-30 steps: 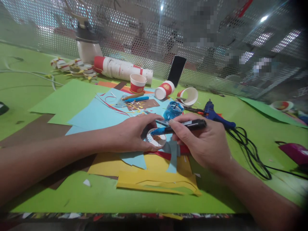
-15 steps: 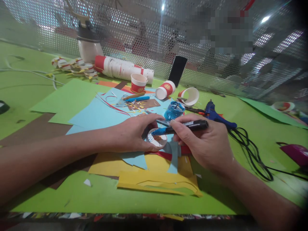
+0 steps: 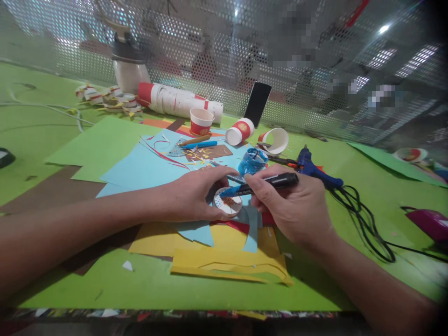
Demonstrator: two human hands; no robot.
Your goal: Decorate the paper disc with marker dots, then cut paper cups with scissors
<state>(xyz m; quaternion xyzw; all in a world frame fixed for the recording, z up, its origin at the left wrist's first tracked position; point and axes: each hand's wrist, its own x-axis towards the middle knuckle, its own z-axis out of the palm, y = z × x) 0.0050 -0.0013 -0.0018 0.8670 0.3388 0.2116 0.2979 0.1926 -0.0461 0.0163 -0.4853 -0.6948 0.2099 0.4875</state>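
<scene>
My left hand (image 3: 191, 193) curls its thumb and fingers around a small white paper cup (image 3: 232, 208), whose round face is turned up toward me. Blue dots and a brown-orange patch mark that face. Pinched in my right hand (image 3: 297, 207) is a black marker (image 3: 285, 181). Its blue-smeared tip end lies over the dotted side of the face; whether it touches cannot be made out. Just beyond the marker stands a jar smeared with blue paint (image 3: 252, 162). Sheets of light blue paper (image 3: 129, 163) spread under and beyond my hands.
Yellow paper (image 3: 227, 268) lies in front. A blue glue gun (image 3: 310, 165) with a looped black cord is at right, near a magenta object (image 3: 427, 223). Farther back are stacked paper cups (image 3: 182, 100), a phone (image 3: 258, 103), a blue pen-like tool (image 3: 201, 144) and a large bottle (image 3: 130, 70).
The marker's rear end and my right hand have shifted slightly left. My left hand keeps its hold on the cup.
</scene>
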